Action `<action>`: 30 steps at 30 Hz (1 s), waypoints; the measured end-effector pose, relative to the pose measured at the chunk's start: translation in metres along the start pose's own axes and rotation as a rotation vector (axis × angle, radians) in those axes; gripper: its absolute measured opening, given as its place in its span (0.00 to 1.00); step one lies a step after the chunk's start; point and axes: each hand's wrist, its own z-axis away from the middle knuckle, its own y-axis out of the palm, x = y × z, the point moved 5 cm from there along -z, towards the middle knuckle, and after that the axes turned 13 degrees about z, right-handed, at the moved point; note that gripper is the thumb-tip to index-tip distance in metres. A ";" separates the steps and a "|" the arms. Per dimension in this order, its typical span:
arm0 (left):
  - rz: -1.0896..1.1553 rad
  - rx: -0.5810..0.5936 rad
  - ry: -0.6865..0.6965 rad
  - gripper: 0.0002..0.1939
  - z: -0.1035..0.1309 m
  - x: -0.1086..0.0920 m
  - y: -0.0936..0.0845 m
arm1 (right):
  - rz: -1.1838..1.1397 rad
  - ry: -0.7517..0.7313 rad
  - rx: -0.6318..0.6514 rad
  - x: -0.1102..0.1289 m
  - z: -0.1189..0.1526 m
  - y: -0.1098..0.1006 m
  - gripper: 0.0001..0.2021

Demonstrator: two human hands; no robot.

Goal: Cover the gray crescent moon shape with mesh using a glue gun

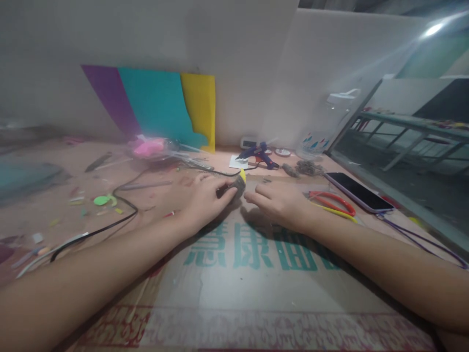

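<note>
With my left hand [208, 199] I hold a small grey piece [240, 184], which has a yellow tip [243, 174]. My thumb and fingers are closed on this piece from its left side, and it sticks out past my fingertips, toward the other hand, with the yellow tip upward. My right hand [282, 201] is just beside it, and its fingers are curled, with a narrow gap between them and the grey piece. If these fingers pinch something, I cannot tell. Both hands are above the printed board [234, 293], near its far edge. Behind the grey piece there is a blue glue gun [262, 155], apart from my hands. The pliers [335, 201] with red and yellow handles lie to the right, partly behind my right hand, and the phone [359, 191] lies farther right.
</note>
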 end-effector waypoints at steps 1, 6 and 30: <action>-0.002 0.023 0.003 0.12 0.000 0.000 0.001 | -0.004 -0.024 -0.005 0.000 -0.002 -0.005 0.14; -0.003 0.155 0.050 0.14 0.003 -0.007 0.008 | -0.180 -0.004 0.017 -0.011 -0.008 -0.020 0.16; 0.071 -0.012 0.067 0.11 0.002 -0.005 0.000 | -0.987 0.750 0.076 -0.008 0.004 0.034 0.08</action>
